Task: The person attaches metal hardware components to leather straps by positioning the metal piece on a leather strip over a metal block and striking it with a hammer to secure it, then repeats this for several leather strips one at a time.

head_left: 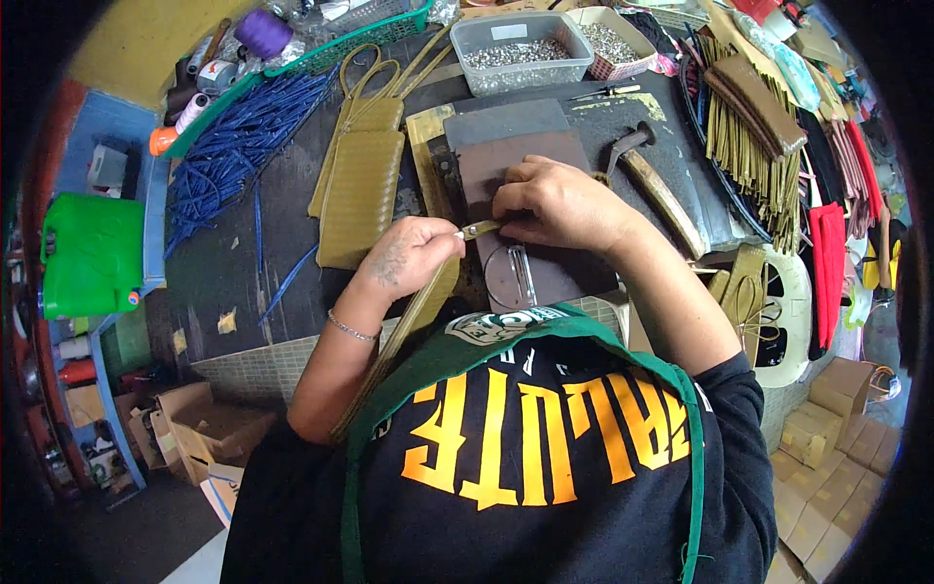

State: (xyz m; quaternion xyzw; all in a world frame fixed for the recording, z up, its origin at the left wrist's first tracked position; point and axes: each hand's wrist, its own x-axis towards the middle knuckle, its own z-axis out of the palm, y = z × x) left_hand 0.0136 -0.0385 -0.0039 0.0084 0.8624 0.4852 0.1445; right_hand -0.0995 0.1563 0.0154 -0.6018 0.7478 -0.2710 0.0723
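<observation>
My left hand [409, 255] pinches the end of an olive strap [481, 230] that has a small round metal stud in it. Fingers curled, my right hand [559, 202] grips the strap's other side. Below my left hand, a long olive woven piece [418, 307] runs back along the left forearm. Both hands are over a brown work pad [540, 146] on the dark table. A shiny looped metal piece [525, 277] lies at the pad's near side. Right of my right hand rests a hammer [662, 185] with a wooden handle.
Olive woven panels with strap handles [362, 195] and blue strips [248, 146] lie left. Behind stand a plastic bin of metal studs [520, 83] and a smaller basket [637, 63]. Olive strips [739, 165] are bundled right. A green jerrycan [92, 255] stands left, cardboard boxes [827, 467] lower right.
</observation>
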